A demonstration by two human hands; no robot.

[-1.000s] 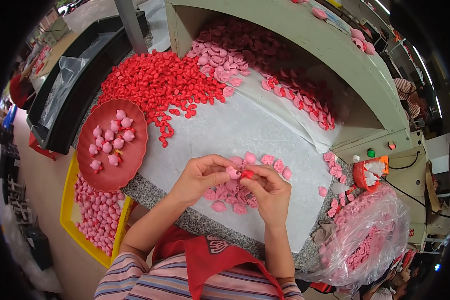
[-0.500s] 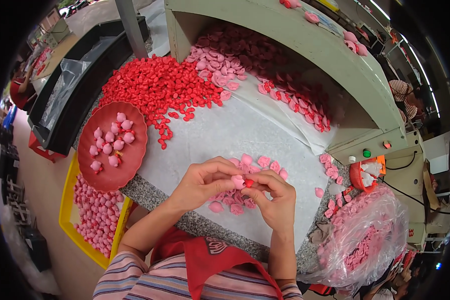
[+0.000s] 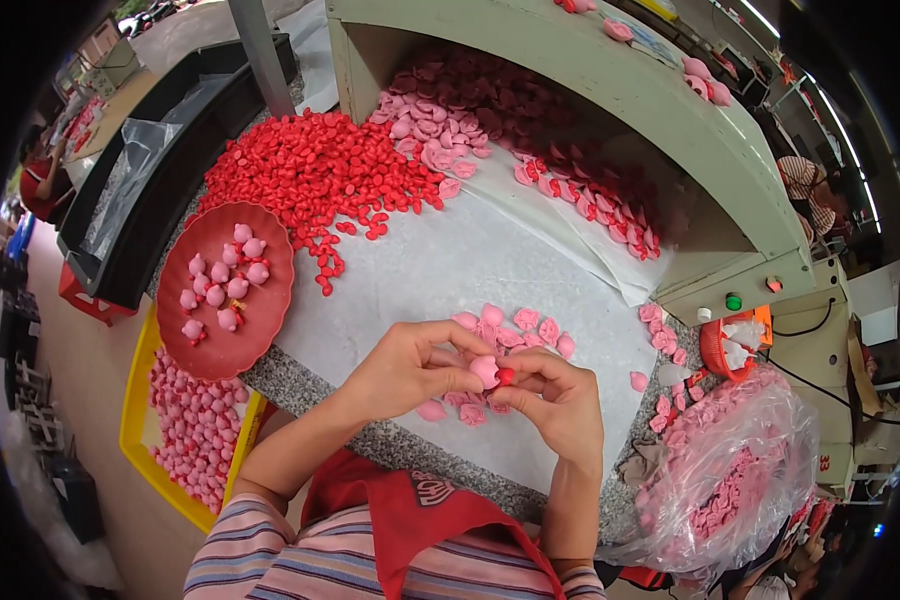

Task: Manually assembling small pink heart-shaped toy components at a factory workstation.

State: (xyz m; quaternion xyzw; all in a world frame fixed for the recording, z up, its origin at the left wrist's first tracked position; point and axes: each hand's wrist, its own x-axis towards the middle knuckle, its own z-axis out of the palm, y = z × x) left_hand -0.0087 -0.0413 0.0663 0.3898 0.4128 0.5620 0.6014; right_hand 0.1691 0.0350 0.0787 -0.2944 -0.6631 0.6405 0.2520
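In front of me, above the white sheet (image 3: 410, 280), my left hand (image 3: 415, 372) is closed in a pinch on a small round pink piece (image 3: 484, 371) with a pointed tip. My right hand (image 3: 558, 398) pinches a small red piece (image 3: 506, 377) against its right side. The two pieces touch; how they join is hidden by the fingers. Just beyond and below the hands lies a loose cluster of pink pieces (image 3: 527, 319), some hollow and folded like petals. At left, a red scalloped plate (image 3: 225, 352) holds several pink pieces with red parts attached.
A heap of red pieces (image 3: 310, 165) lies at the back left. Pink pieces fill the arched grey-green machine (image 3: 610, 90) beyond. A yellow crate (image 3: 135, 440) of finished-looking pink-and-red pieces stands lower left. On the right are a clear bag (image 3: 730, 470) of pink pieces and a red basket (image 3: 712, 350).
Both hands have shifted slightly rightward with the pieces. The pink piece appears turned, its tip now pointing more upward, and the right fingers have moved a little lower.
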